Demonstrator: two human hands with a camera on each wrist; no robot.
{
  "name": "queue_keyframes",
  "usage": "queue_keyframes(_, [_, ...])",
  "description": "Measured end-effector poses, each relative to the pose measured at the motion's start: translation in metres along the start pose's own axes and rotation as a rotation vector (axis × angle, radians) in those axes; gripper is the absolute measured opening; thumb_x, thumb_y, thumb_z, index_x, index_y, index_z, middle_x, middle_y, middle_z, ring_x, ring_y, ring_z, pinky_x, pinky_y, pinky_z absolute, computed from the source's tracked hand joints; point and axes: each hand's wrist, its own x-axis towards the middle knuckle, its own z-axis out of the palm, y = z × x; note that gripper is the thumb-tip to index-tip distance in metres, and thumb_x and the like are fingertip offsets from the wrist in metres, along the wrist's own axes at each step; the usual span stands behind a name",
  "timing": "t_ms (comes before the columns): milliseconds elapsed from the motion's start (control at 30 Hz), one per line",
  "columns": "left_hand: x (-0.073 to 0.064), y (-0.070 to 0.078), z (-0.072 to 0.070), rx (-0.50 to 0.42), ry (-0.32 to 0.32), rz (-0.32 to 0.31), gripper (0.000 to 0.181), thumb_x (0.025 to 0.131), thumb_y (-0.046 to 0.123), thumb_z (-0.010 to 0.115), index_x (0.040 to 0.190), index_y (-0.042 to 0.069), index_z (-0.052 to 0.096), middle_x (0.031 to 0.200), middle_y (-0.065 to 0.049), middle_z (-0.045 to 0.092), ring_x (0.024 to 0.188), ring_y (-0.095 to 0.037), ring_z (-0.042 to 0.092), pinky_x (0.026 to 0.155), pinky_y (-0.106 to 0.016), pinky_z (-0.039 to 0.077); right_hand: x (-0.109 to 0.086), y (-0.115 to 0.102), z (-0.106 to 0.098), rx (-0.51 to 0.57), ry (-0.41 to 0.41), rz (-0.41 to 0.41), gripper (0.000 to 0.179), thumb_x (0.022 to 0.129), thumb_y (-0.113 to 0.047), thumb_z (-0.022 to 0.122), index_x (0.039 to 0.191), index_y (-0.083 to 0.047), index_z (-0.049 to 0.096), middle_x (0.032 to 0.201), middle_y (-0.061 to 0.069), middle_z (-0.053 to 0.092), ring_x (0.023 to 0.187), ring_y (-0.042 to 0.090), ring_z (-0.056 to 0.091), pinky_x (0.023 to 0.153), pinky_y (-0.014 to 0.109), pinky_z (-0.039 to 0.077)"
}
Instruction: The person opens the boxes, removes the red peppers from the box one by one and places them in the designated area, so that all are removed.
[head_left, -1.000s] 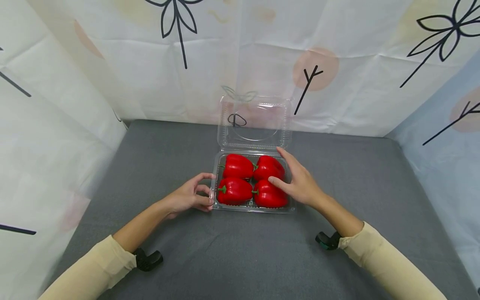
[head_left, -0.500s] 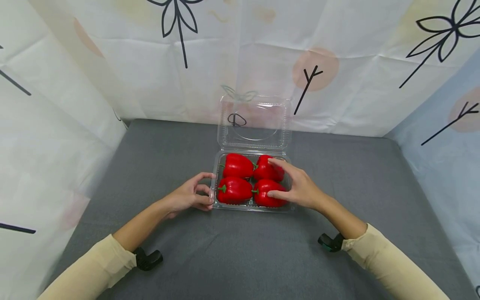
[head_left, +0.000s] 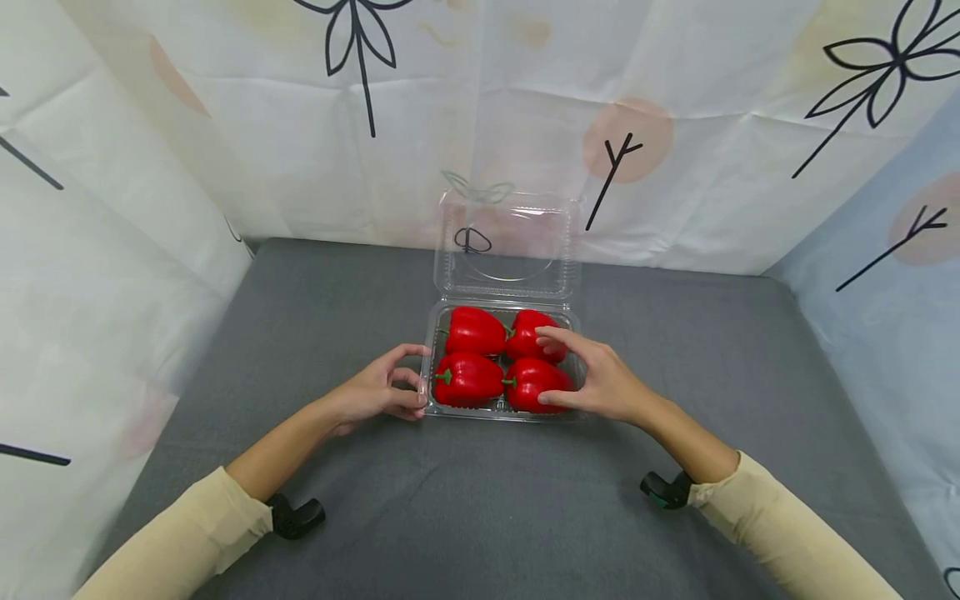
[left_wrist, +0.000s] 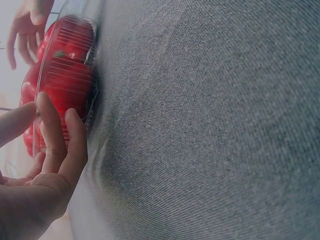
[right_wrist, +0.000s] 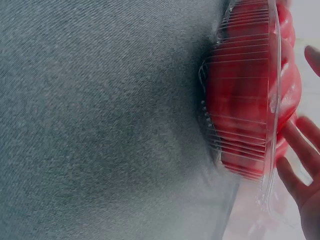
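Note:
Several red bell peppers with green stems sit in two rows in a clear plastic clamshell container (head_left: 429, 408). My left hand (head_left: 378, 390) holds the container's left rim; in the left wrist view its thumb and fingertips meet at the rim, against the ribbed wall (left_wrist: 75, 37). Over the right-hand pair hovers my right hand (head_left: 609, 385), fingers spread and bent slightly. Its fingertips overlap the back right pepper (head_left: 528, 323), and its thumb lies over the front right pepper (head_left: 528, 377). In the right wrist view, fingers (right_wrist: 298, 145) reach over the rim beside the peppers.
The container's clear lid (head_left: 517, 250) stands raised at the back, near the white patterned cloth (head_left: 705, 192) behind the table. Grey cloth (head_left: 480, 517) covers the tabletop. A black wrist device (head_left: 296, 518) sits at the left cuff, another (head_left: 666, 490) at the right.
My right hand has shifted from the container's right edge, its fingertips drawing back toward me over the right-hand peppers; the thumb has moved down. The left hand stays on the rim.

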Motion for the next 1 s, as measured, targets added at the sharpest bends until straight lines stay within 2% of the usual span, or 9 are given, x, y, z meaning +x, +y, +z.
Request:
queue_keyframes(133, [0.001,0.0,0.0,-0.005,-0.002,-0.001,0.072,0.09,0.0,0.068,0.149,0.009,0.028,0.097,-0.011,0.062,0.08,-0.024,0.069,0.081,-0.041,0.059,-0.002,0.0,0.001,-0.01,-0.035,0.01,0.079,0.075,-0.016,0.088,0.142,-0.007,0.048,0.122,0.009,0.066,0.11,0.025,0.063,0.089,0.054,0.054])
queue_keyframes(367, [0.001,-0.002,0.0,-0.002,-0.002,0.007,0.07,0.091,-0.002,0.065,0.15,0.007,0.027,0.096,-0.011,0.061,0.08,-0.025,0.069,0.081,-0.042,0.059,-0.003,0.001,0.005,-0.152,-0.054,-0.014,0.077,0.073,-0.021,0.089,0.138,-0.006,0.052,0.122,0.008,0.066,0.109,0.024,0.063,0.086,0.049,0.056])
queue_keyframes(633, [0.001,-0.001,0.001,-0.01,-0.002,0.008,0.069,0.092,-0.003,0.064,0.15,0.007,0.027,0.095,-0.011,0.061,0.08,-0.025,0.069,0.082,-0.042,0.059,-0.002,-0.001,0.004,-0.175,-0.073,0.0,0.077,0.072,-0.021,0.089,0.139,-0.007,0.053,0.12,0.007,0.067,0.108,0.023,0.063,0.085,0.046,0.057])
queue_keyframes(800, [0.001,-0.001,0.001,-0.012,-0.002,0.007,0.07,0.092,-0.004,0.064,0.15,0.007,0.027,0.095,-0.011,0.061,0.079,-0.025,0.069,0.082,-0.042,0.059,0.0,-0.004,-0.001,-0.215,-0.133,0.007,0.079,0.073,-0.02,0.089,0.142,-0.011,0.052,0.124,0.006,0.066,0.111,0.022,0.062,0.087,0.047,0.056])
queue_keyframes(1000, [0.001,0.0,0.002,-0.014,0.001,0.006,0.07,0.092,-0.004,0.064,0.15,0.006,0.027,0.096,-0.011,0.061,0.079,-0.024,0.069,0.081,-0.041,0.059,0.003,-0.007,-0.006,-0.211,-0.219,0.038,0.079,0.075,-0.016,0.087,0.145,-0.012,0.05,0.138,0.009,0.057,0.124,0.029,0.055,0.092,0.051,0.054])
